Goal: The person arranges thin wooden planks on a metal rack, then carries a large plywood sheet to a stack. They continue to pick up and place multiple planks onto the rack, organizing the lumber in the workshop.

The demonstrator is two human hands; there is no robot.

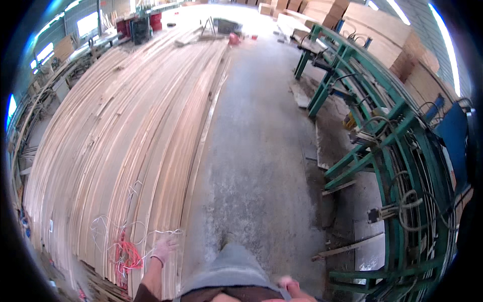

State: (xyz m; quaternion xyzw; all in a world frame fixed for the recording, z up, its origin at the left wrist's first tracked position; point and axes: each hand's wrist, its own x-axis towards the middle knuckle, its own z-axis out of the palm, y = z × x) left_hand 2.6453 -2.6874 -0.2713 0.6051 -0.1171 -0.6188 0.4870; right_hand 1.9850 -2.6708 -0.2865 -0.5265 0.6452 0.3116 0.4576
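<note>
My left hand [165,247], in a pale glove, is over the near right edge of a wide stack of long wooden boards [146,126]. Its fingers are spread, with nothing visible in them. White string [143,232] lies in loose loops on the boards beside that hand. A tangle of red-orange strapping [128,255] sits just left of my left wrist. At the lower edge, close to my body, my right hand [289,285] hangs above the floor. It is small and blurred, and its fingers cannot be made out clearly.
A concrete floor [251,151] runs ahead between the boards and a long green metal frame machine [392,151] with hoses on the right. Stacked timber [377,35] stands behind the machine. A loose wooden strip [347,246] lies near its legs. Red drums [155,21] stand far left.
</note>
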